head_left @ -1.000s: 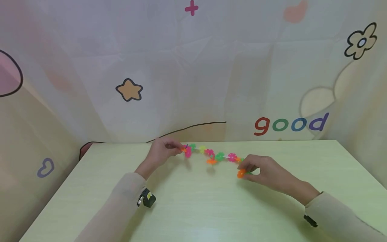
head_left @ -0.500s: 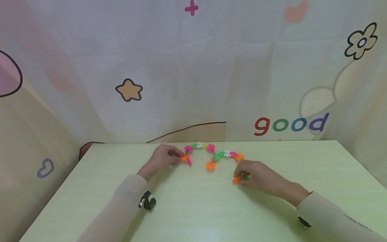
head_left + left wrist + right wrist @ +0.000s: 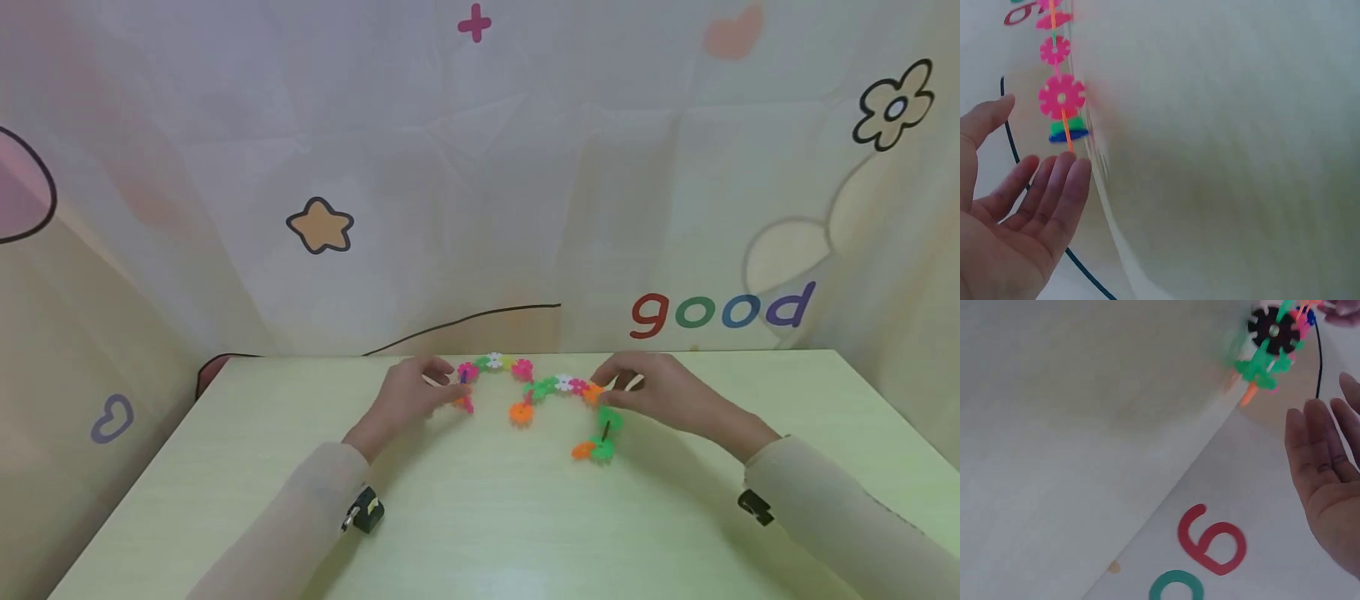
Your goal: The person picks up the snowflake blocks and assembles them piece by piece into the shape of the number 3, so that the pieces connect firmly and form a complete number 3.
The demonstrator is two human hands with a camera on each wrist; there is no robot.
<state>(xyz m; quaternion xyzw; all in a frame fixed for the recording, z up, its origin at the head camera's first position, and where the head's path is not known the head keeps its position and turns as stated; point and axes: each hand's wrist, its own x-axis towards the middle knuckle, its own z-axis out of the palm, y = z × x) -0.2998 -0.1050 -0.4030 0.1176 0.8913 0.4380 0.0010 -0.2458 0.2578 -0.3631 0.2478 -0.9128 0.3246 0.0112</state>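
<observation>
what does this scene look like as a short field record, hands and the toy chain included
surface: pale green table
toy: curved chain of colourful plastic snowflake pieces lying on the table
left hand: fingers straight and relaxed at the chain's left end, gripping nothing
right hand: fingers straight, beside the chain's right bend near an orange piece
free end: orange and green pieces lie apart from both hands
backdrop: printed cloth with the word good

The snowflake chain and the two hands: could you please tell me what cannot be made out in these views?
- Head view: whether the right hand touches the snowflake chain; too small, fingers cover the nearest orange piece.
- Head view: whether the left hand touches it; fingertips hide the contact.
- Left wrist view: the chain's far end, cut off by the top edge.
- Right wrist view: the chain's pieces, bunched in the top corner and blurred; the right hand is cut by the right edge.
</observation>
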